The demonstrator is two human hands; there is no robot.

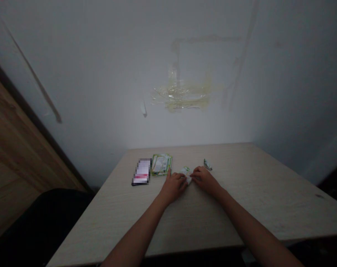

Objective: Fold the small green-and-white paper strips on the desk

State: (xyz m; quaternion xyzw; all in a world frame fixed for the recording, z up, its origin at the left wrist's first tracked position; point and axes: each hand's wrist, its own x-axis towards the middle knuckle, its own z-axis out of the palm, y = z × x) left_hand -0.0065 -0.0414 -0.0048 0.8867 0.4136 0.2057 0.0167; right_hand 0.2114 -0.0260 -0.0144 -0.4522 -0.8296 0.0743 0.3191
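Note:
A small crumpled green-and-white packet (186, 171) lies on the table between my hands. My left hand (174, 185) has its fingers curled onto the packet's left side, with one finger sticking up near the flat packet beyond. From the right, my right hand (205, 179) pinches the edge of the same small packet with its fingertips. The packet's lower part is partly hidden by my fingers. Just past my right hand rests a small folded piece of green-and-white wrapper (208, 164). A larger flat green-and-white packet (161, 165) lies beyond my left hand.
A phone (142, 172) with a lit, blurred screen lies left of the larger packet. The pale wooden table (257, 200) meets a white wall (101, 74) with tape stuck on it (182, 98). Wooden boards (15, 137) and a dark shape (46, 218) stand at the left.

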